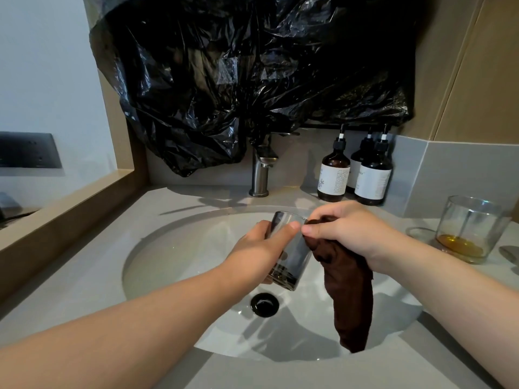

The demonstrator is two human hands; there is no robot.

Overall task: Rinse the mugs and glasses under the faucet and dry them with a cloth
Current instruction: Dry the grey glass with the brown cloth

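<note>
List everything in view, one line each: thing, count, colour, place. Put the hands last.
held glass: one, smoky grey, tilted over the basin
cloth: one, dark brown, hanging beside the held glass
second glass: one, clear with amber liquid at the bottom, right side of the counter
bottles: three, dark brown with white labels, back right
faucet: one, brushed metal, behind the basin
sink: one, white, set in the grey counter
drain: one, black, sink bottom
plastic bag: one, black, covering the wall above the faucet
switch panel: one, dark grey, left wall
left hand: grips the held glass
right hand: pinches the cloth at the glass's rim
</note>
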